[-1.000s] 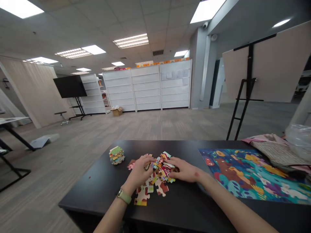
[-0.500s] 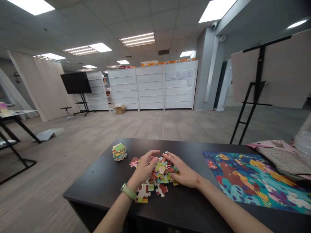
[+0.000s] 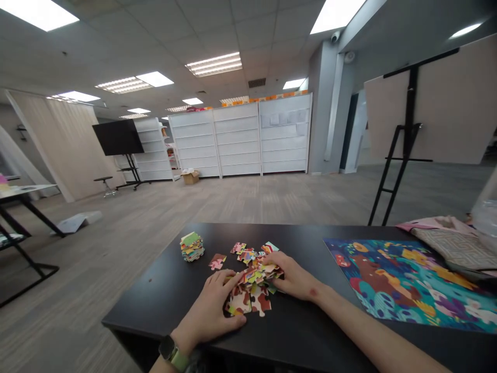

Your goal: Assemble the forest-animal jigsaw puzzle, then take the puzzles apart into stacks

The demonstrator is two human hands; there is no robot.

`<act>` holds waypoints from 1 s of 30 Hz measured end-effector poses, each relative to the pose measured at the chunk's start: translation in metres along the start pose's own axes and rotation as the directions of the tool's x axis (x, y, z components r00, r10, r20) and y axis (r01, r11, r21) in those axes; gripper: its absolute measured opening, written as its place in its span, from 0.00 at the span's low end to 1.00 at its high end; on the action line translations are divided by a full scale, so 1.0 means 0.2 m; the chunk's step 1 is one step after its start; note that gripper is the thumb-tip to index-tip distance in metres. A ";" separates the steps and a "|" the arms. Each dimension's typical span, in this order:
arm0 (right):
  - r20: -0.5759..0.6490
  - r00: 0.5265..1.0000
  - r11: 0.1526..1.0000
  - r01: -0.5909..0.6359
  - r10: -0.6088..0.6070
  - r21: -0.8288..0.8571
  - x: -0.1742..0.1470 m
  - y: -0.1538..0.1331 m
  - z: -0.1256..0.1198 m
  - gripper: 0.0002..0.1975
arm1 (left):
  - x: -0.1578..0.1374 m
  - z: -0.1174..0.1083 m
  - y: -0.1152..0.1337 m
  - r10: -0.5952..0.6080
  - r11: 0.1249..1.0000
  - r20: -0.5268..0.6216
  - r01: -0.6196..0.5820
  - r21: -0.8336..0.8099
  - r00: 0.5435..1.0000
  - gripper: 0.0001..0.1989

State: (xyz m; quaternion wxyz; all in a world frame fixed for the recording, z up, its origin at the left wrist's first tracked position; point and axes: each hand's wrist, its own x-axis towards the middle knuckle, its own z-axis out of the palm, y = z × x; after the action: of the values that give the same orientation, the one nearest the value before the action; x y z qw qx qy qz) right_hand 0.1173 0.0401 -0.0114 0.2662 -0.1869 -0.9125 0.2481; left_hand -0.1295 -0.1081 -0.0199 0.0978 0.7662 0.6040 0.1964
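Observation:
On the dark table lies a loose heap of jigsaw puzzle pieces [image 3: 256,275], printed in brown, cream, green and red. My left hand [image 3: 215,305], a watch on its wrist, rests at the heap's near left side with thumb and fingers apart. From the right, my right hand [image 3: 291,274] cups the edge of the heap, its fingers over the pieces and its thumb apart below. Some of the pieces are hidden under the fingers. A pink and brown piece [image 3: 217,261] lies separately left of the heap. Farther left stands a neat stack of puzzle pieces [image 3: 191,246].
A colourful animal picture sheet [image 3: 407,282] lies flat on the right of the dark table [image 3: 155,295]. Behind it are a patterned cloth bag [image 3: 458,248] and clear plastic. An easel [image 3: 404,140] stands beyond the table, with white shelves [image 3: 236,140] far back.
My left hand has moved down and left, to the near side of the heap. My right hand has come down onto the heap's right edge. More pieces at the back now show.

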 end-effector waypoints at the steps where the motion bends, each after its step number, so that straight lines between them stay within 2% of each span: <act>1: -0.005 1.000 1.000 -0.001 0.001 -0.007 0.00 0.01 -0.01 0.19 | 0.00 0.00 0.00 0.006 1.000 0.003 -0.006 -0.007 1.000 0.44; 7: 0.078 0.995 0.991 -0.056 0.065 -0.123 -0.02 0.13 -0.11 0.29 | -0.02 -0.04 0.00 0.005 0.999 0.029 -0.004 -0.034 1.000 0.42; 10: 0.125 0.984 0.985 -0.112 0.128 -0.127 -0.05 0.20 -0.17 0.32 | -0.04 -0.05 -0.01 -0.009 0.997 0.034 0.012 -0.075 0.999 0.40; 13: 0.174 0.970 0.983 -0.156 0.171 -0.099 -0.06 0.20 -0.21 0.35 | -0.05 -0.06 0.00 0.001 0.994 0.033 0.002 -0.105 0.999 0.39; 17: 0.362 0.887 0.957 -0.283 0.285 -0.061 -0.06 0.12 -0.23 0.46 | -0.02 -0.06 0.04 0.033 0.992 0.009 -0.032 -0.119 0.999 0.38; 19: 0.395 0.856 0.941 -0.324 0.335 -0.096 -0.06 0.08 -0.20 0.50 | 0.01 -0.04 0.06 0.044 0.992 -0.008 -0.045 -0.119 0.999 0.37; 21: 0.384 0.861 0.942 -0.310 0.335 -0.125 -0.05 0.06 -0.15 0.52 | 0.04 -0.02 0.09 0.062 0.991 -0.005 -0.062 -0.122 0.998 0.36; 26: 0.360 0.913 0.981 -0.171 0.193 -0.092 -0.05 0.03 -0.04 0.54 | 0.13 0.07 0.13 0.087 0.988 0.009 -0.085 -0.127 0.996 0.35; 30: 0.367 0.917 0.987 -0.129 0.157 -0.100 -0.04 -0.02 0.01 0.59 | 0.20 0.12 0.13 0.079 0.979 -0.033 -0.084 -0.188 0.996 0.44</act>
State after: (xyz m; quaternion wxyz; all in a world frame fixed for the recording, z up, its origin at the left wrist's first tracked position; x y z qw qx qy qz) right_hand 0.1227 0.0325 -0.0137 0.0621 -0.2120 -0.9389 0.2640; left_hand -0.0890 -0.0740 -0.0252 0.1543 0.7749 0.5521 0.2663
